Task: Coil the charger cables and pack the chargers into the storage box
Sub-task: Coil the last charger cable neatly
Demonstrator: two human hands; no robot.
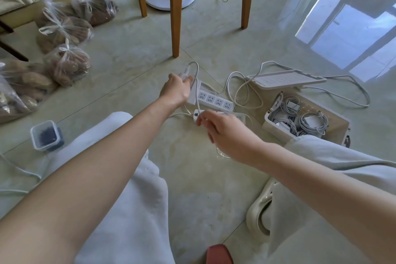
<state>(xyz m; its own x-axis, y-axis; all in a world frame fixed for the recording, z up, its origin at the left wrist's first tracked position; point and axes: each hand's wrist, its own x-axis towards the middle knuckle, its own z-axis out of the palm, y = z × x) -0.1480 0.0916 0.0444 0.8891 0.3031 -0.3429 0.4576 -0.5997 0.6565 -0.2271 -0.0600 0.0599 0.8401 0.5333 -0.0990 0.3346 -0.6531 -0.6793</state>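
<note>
- Closest to me on the feed were the person's pale grey trousers, a cream foam slipper on the right foot, and a red thing cut off by the bottom edge. I couldn't tell what that was.
- Off to the left on the glossy green-beige floor tiles sat a small clear plastic tub with something dark inside.
- The right hand was half closed, with thumb and fingertips pinching a thin white cable just above a white power strip that it mostly hid.
- That cable ran up from the pinch, looped over, and ended at a small white charger block.
- The left hand was curled around that charger, holding it over the end of a second, longer white power strip.
- To the right, near the right knee, was the cream rectangular storage box, open, with several coiled grey-white chargers already lying in it.
- Its white lid lay just behind the box, with loose white cords trailing around both.
- Farther left were knotted clear plastic bags of brown roots.
- At the back stood a wooden chair with a dark seat.
</note>
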